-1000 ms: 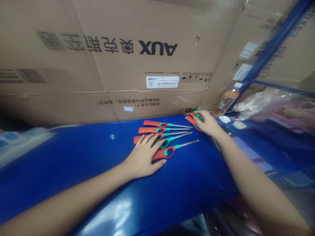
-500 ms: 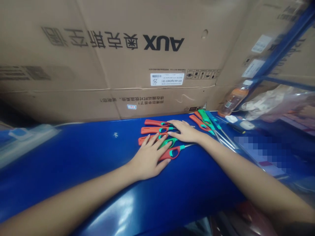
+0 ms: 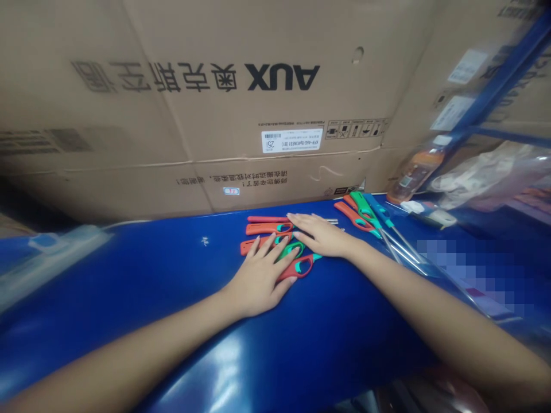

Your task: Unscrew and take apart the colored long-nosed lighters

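Several long-nosed gas lighters lie side by side on the blue tabletop (image 3: 142, 275), their handles toward the left. My left hand (image 3: 256, 284) rests palm down with spread fingers across the nearer ones: a red lighter (image 3: 297, 268), a green lighter (image 3: 291, 251) and an orange lighter (image 3: 247, 247). Just beyond, my right hand (image 3: 321, 234) is stretched over the metal stems, fingertips touching the farthest red lighter (image 3: 267, 219), which shows only a narrow side. Between that one and my left fingertips lies another orange lighter (image 3: 262, 228). My right hand partly hides the stems.
To the right, a second group of lighters (image 3: 365, 212) lies fanned out. Behind it stand an orange-capped-looking drink bottle (image 3: 415, 175) and a crumpled plastic bag (image 3: 477, 175). A large cardboard box (image 3: 193, 137) walls off the back. Clear plastic packaging (image 3: 55, 252) lies at left.
The farthest red lighter has turned from its flat side onto its narrow edge under my right fingertips. My right hand has shifted slightly left; my left hand stays nearly in place.
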{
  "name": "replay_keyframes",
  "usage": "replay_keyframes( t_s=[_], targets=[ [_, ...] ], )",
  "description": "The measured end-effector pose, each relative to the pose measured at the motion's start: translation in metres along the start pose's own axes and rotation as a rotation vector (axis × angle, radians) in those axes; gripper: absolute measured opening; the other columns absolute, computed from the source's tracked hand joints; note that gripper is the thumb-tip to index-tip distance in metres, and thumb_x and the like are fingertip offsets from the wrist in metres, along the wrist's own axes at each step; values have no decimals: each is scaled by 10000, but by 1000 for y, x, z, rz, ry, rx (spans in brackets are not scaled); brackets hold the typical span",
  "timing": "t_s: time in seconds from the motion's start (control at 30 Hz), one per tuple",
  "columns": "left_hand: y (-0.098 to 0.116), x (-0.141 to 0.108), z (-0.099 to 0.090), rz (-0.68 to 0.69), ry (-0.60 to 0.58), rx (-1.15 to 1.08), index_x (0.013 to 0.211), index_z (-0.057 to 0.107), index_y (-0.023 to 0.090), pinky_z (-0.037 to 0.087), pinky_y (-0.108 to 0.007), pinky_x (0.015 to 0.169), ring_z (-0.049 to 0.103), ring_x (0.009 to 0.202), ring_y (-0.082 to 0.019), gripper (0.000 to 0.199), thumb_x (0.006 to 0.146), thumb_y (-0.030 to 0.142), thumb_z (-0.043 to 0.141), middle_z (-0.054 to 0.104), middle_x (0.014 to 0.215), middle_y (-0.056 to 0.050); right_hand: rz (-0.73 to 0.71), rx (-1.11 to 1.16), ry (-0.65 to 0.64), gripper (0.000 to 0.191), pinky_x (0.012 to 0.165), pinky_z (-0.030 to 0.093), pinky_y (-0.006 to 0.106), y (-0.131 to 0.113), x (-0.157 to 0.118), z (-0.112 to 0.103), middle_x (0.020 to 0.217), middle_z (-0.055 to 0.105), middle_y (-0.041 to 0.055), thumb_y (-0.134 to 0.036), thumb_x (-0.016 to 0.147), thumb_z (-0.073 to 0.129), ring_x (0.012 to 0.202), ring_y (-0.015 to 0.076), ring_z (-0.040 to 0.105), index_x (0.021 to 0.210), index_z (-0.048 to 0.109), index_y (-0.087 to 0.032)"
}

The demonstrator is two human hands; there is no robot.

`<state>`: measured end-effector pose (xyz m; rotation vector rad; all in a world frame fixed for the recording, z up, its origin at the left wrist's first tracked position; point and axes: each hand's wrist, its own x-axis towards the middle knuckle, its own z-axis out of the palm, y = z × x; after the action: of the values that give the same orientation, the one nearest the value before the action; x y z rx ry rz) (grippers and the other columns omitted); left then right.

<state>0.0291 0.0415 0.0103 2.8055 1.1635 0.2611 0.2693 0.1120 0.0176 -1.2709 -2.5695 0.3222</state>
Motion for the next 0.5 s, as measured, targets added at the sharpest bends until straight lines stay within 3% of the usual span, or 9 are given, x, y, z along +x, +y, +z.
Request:
replay_keyframes(
  t_s=[0.17,0.27,0.33,0.4,0.43,0.5],
  targets=[
    [-2,0,2,54,38,-16,1560,404,308,211,-691,1205,240,1528,-409,574,1014,478,452,317,1662,-62,16,32,-45,657,1233,73,666,2,8,6,1663,293,75,-563,1023,347,1559,307,201,1591,337,-234],
    [-4,1,2,71,39,-21,1542,434,308,211,-681,1212,263,1525,-388,538,1023,451,445,359,1643,-65,-13,-109,56,583,1203,13,712,-3,9,-2,1626,387,91,-527,1021,391,1534,358,247,1514,468,-224],
    [-7,2,2,55,45,-25,1538,439,311,213,-697,1203,266,1523,-392,530,1027,449,448,353,1645,-73,-41,-186,180,473,1200,128,673,-9,4,-11,1505,540,132,-472,1002,464,1434,358,407,1355,610,-193],
    [-13,4,2,34,71,-30,1525,460,303,226,-705,1193,293,1512,-391,514,1030,441,457,357,1641,-87,-64,-140,215,311,1084,387,537,-16,-5,-20,1249,674,132,-387,953,556,1185,295,586,1152,668,-176],
    [-16,4,2,32,90,-38,1504,489,288,249,-690,1192,327,1497,-382,495,1030,427,468,381,1628,-95,-88,-70,160,241,983,467,455,-19,-10,-24,1131,691,103,-345,916,604,1057,254,620,1087,657,-184],
    [-23,5,2,51,142,-69,1428,571,248,330,-608,1184,419,1438,-341,426,1028,375,494,481,1560,-103,-156,38,-19,202,866,503,360,-24,-19,-27,1037,670,59,-266,858,657,945,210,618,1048,628,-204]
  ],
)
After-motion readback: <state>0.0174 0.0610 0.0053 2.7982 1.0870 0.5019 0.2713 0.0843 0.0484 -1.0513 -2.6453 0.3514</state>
